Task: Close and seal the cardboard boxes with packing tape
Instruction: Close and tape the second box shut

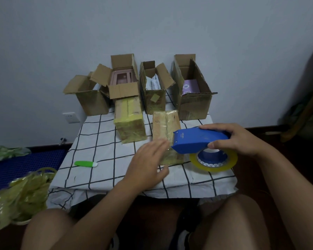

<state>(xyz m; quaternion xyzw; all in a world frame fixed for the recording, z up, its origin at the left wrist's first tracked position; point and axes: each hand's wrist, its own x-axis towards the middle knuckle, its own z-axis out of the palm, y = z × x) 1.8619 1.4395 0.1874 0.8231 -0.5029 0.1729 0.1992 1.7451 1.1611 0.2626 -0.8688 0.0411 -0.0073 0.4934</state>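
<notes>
A closed cardboard box point(165, 127) lies lengthwise on the checked tablecloth point(101, 141), wrapped in clear tape. My right hand point(233, 139) grips a blue tape dispenser point(199, 139) with a yellowish tape roll point(213, 162), its cutter end over the box's near right side. My left hand point(148, 163) lies flat with straight fingers against the box's near left side; it looks blurred. A second taped, closed box point(129, 120) lies to the left. Several open boxes stand behind: far left point(90, 98), one with a pink item point(123, 78), a narrow one point(154, 91), and a tall one point(192, 94) holding a purple pack.
A green and white utility knife point(86, 163) lies on the cloth at the left. A heap of crumpled used tape point(23, 193) sits on the floor by my left knee. A blue mat point(25, 163) and a wall socket point(70, 117) are at the left. My knees are under the table's front edge.
</notes>
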